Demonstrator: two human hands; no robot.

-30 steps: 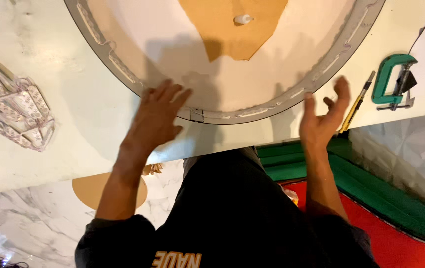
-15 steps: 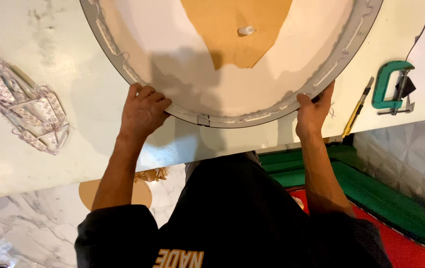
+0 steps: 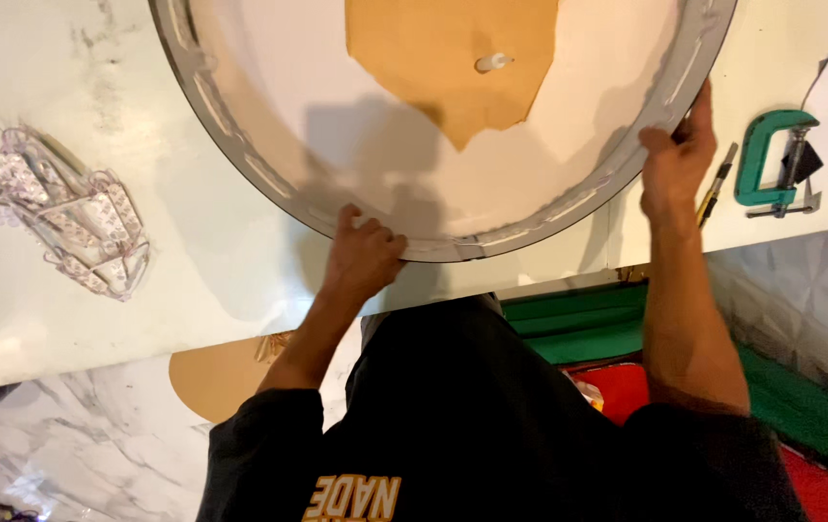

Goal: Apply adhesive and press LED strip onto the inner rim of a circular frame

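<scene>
Gripping, left hand: the left hand (image 3: pixel 364 259) is curled over the near rim of the large round grey metal frame with a white panel inside (image 3: pixel 240 155); its fingers (image 3: pixel 375 237) are closed on the rim's lowest stretch, just left of a small joint piece in the band.
Gripping, right hand: the right hand (image 3: pixel 675 164) clasps the same rim on its right flank, fingers (image 3: pixel 699 111) wrapped over the outer edge, thumb toward the inside.
Frame from the fingers: the round frame lies ahead of both hands, away from the body, its far part cut off by the top of the view; it lies on the white table (image 3: pixel 66 319).
Which hand is nearer: the left hand sits closer to the body at the bottom of the arc, while the right hand reaches farther out and higher up the curve.
Axis: round, so no long axis shows; the line between the two grips runs slantwise, low-left to high-right.
Inside the frame: a tan cardboard-coloured sheet with a jagged lower edge (image 3: pixel 453 58) lies on the white panel, with a small white peg (image 3: pixel 491 63) on it.
Right of the right hand: a thin yellow-and-black pen-like tool (image 3: pixel 715 186) just beside it, then a green metal C-clamp (image 3: pixel 776 159).
Far left: a clear crystal-beaded fitting (image 3: pixel 66 217), well apart from the frame.
</scene>
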